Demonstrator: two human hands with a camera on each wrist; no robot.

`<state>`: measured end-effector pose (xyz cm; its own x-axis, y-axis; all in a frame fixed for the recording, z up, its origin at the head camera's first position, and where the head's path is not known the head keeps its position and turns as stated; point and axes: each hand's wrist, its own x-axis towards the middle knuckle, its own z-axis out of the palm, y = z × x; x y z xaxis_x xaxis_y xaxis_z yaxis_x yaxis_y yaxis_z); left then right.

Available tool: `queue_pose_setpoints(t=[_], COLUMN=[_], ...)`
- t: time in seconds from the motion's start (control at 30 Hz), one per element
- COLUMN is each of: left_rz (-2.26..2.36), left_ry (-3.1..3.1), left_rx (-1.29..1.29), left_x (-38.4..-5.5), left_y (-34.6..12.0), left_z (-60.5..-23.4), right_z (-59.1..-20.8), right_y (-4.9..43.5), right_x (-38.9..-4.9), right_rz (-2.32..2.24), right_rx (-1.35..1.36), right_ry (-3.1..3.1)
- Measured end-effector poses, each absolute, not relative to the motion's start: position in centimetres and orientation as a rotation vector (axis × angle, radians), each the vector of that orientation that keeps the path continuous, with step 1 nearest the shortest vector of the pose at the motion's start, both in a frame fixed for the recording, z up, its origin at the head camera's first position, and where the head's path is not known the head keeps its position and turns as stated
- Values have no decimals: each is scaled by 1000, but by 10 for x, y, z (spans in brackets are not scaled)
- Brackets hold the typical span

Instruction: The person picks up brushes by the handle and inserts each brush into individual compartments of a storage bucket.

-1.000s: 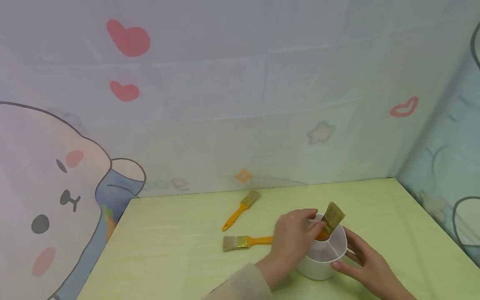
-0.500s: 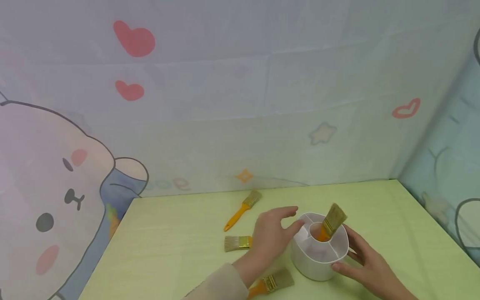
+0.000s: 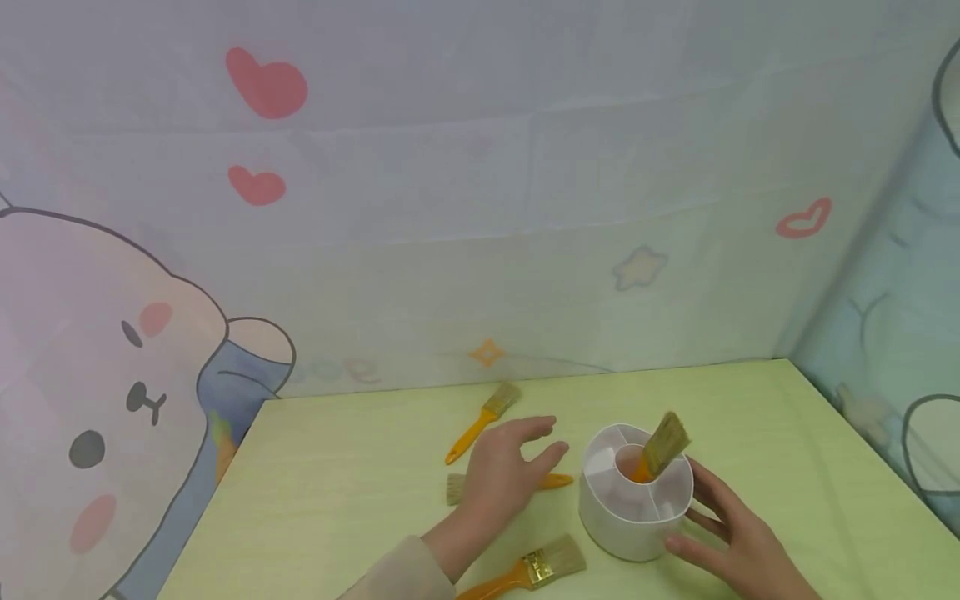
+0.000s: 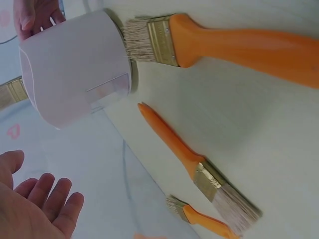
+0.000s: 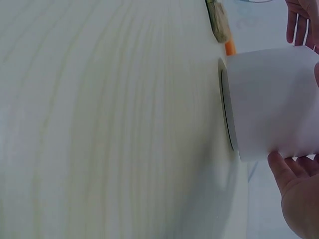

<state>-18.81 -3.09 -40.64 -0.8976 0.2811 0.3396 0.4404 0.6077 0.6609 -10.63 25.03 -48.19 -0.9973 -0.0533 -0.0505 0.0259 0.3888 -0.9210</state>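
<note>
A white round pen holder (image 3: 626, 529) with a ring of compartments around a central cup stands upright on the table. One orange-handled paintbrush (image 3: 664, 446) leans in the central cup, bristles up. My right hand (image 3: 738, 533) holds the holder's right side, thumb in front and fingers behind. To the holder's left, my left hand (image 3: 501, 471) hovers with nothing in it, fingers apart and slightly bent. It partly covers a second paintbrush (image 3: 553, 481). Nearer the front edge lies a wide paintbrush (image 3: 551, 562), bristles close to the holder. Another paintbrush (image 3: 483, 423) lies farther back.
The pale yellow-green table (image 3: 322, 492) ends at the back against a printed cloth (image 3: 420, 208) with hearts and a cartoon bear. More cloth (image 3: 900, 333) hangs along the right side.
My left hand has let go of the paintbrush in the central cup and moved left, away from the holder. The wide front paintbrush has come into sight. My right hand stays by the holder.
</note>
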Motion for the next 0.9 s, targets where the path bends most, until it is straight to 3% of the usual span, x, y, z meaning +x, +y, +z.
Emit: queue_pose_setpoints(t=[0.43, 0.9], left_rz=[-1156, -1160], left_ry=[-2712, -2695], left_rx=[-564, -584], left_x=[-183, -184], left_y=[-56, -79], left_z=[-416, -427], right_z=[-478, -495], right_y=[253, 260], right_x=[-96, -112], right_rz=[-1701, -1582], right_rx=[147, -238], right_ry=[2428, 2803])
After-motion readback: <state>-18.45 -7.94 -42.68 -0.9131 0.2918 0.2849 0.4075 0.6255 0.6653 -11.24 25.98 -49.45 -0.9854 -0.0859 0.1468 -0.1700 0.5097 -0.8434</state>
